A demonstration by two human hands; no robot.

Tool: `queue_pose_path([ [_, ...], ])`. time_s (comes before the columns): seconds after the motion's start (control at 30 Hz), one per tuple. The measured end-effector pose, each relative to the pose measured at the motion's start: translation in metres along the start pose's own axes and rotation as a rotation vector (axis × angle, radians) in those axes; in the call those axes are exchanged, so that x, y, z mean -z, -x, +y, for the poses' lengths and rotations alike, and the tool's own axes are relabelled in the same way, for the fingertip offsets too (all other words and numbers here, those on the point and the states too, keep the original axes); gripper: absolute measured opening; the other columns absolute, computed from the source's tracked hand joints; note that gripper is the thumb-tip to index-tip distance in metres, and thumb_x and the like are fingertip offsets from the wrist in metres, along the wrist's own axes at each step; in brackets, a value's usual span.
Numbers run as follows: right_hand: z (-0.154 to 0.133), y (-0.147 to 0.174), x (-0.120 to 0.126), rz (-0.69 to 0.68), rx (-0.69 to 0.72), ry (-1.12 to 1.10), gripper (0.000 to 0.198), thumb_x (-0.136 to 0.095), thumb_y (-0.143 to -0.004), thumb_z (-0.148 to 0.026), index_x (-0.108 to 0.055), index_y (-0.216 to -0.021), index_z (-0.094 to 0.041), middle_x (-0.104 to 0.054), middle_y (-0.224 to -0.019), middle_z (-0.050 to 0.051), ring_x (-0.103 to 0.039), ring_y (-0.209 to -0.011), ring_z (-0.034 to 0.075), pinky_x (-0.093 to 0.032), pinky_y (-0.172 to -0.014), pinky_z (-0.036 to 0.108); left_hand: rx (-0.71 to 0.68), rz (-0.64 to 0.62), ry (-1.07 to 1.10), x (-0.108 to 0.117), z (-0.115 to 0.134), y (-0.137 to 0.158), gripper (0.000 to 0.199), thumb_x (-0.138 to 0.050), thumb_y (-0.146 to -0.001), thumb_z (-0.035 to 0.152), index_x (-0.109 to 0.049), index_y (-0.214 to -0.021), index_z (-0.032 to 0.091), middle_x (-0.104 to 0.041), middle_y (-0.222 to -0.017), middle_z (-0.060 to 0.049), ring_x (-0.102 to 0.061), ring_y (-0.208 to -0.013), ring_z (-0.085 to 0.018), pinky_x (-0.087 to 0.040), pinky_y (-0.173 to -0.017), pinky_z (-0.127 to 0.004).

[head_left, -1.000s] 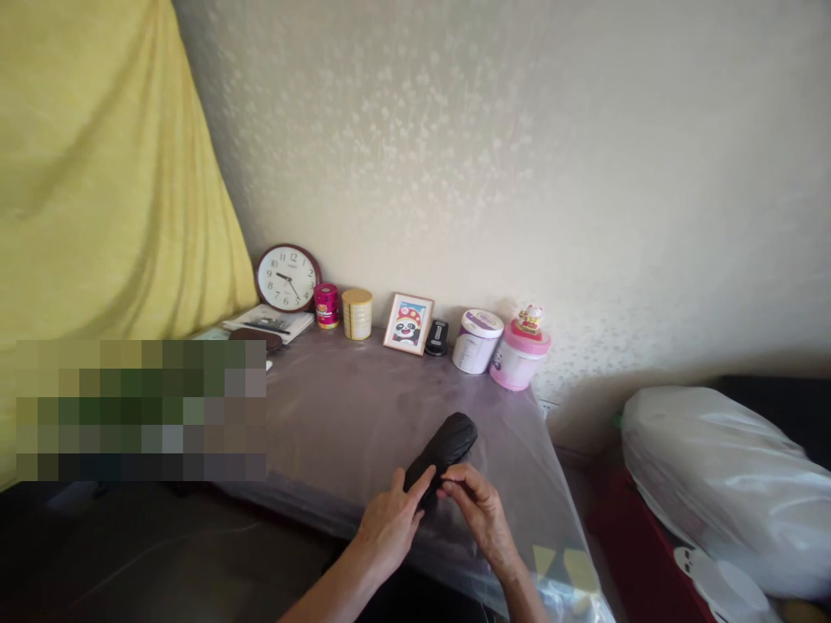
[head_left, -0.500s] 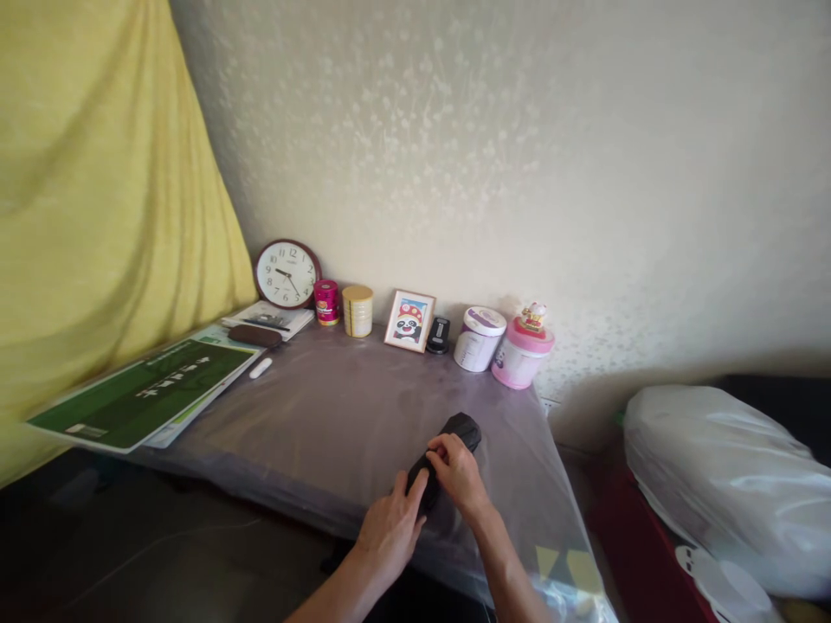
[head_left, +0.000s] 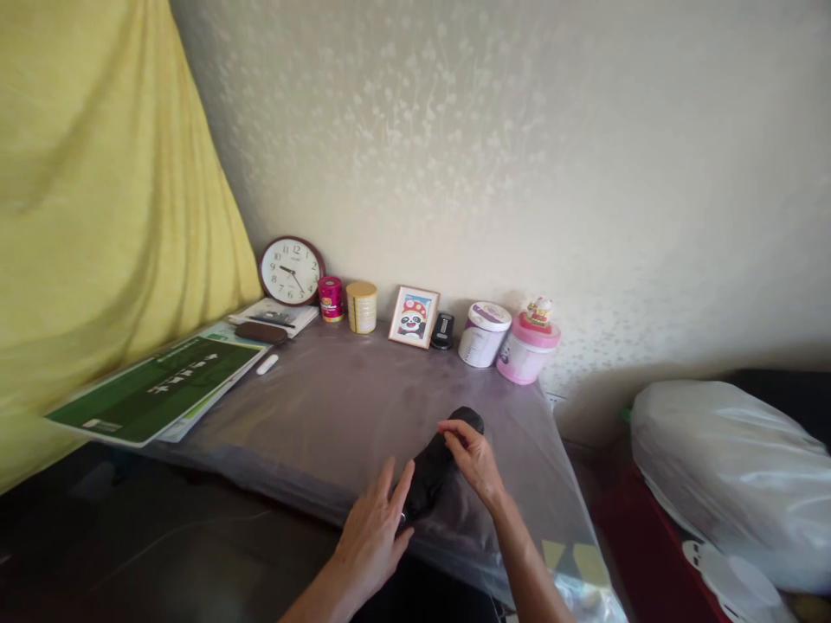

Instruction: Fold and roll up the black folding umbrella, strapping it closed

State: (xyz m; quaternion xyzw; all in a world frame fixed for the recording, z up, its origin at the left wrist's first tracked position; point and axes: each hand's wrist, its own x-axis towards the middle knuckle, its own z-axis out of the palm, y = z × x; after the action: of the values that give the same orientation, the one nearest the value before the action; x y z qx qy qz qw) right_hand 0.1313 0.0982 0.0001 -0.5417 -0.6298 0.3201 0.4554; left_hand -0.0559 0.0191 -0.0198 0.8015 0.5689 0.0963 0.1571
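A black folded umbrella [head_left: 429, 474] lies slantwise on the table near its front edge, its far end pointing up and to the right. Beside its near end is my left hand [head_left: 375, 523], fingers spread, the thumb close to a small shiny tip. Whether this hand presses on the umbrella I cannot tell. Over the far half, my right hand [head_left: 473, 459] has thumb and forefinger pinched together at the dark cloth; the exact bit between the fingertips is hidden.
Along the wall stand a clock [head_left: 292, 271], a pink can [head_left: 331, 300], a yellow-lidded tin [head_left: 362, 308], a framed panda picture [head_left: 414, 317], a black object [head_left: 442, 331] and two tubs [head_left: 484, 337]. Green board [head_left: 162, 389] lies left; a plastic-wrapped bundle [head_left: 720, 467] sits right of the table [head_left: 325, 407].
My left hand has shifted down and left along the umbrella, its fingers now more spread. My right hand has moved slightly up and right, still pinching. The view has shifted a little.
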Motion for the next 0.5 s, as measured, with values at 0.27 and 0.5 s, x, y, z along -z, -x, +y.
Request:
queue_pose_path([
  [0.27,0.004,0.003,-0.013,-0.136,0.143,0.19,0.032,-0.049,-0.07,-0.014,-0.067,-0.095,-0.022,-0.066,-0.083,0.002,-0.056,-0.072,0.014,-0.045,-0.073,0.028,-0.126,0.039,-0.015,-0.004,0.004,-0.003,0.085,-0.042,-0.066,0.0,-0.009,-0.141,0.023,-0.021,-0.149,-0.007,-0.038,-0.125,-0.022,-0.032,-0.103,-0.036],
  [0.5,-0.004,0.025,0.019,-0.071,-0.085,-0.203,0.021,-0.06,-0.073,-0.032,-0.068,-0.089,-0.021,-0.064,-0.075,0.001,-0.058,-0.073,0.015,-0.045,-0.072,0.027,-0.095,0.015,-0.059,-0.004,0.007,-0.004,0.078,-0.031,-0.067,-0.005,-0.015,-0.141,0.017,-0.029,-0.146,-0.006,-0.042,-0.121,-0.021,-0.034,-0.101,-0.035],
])
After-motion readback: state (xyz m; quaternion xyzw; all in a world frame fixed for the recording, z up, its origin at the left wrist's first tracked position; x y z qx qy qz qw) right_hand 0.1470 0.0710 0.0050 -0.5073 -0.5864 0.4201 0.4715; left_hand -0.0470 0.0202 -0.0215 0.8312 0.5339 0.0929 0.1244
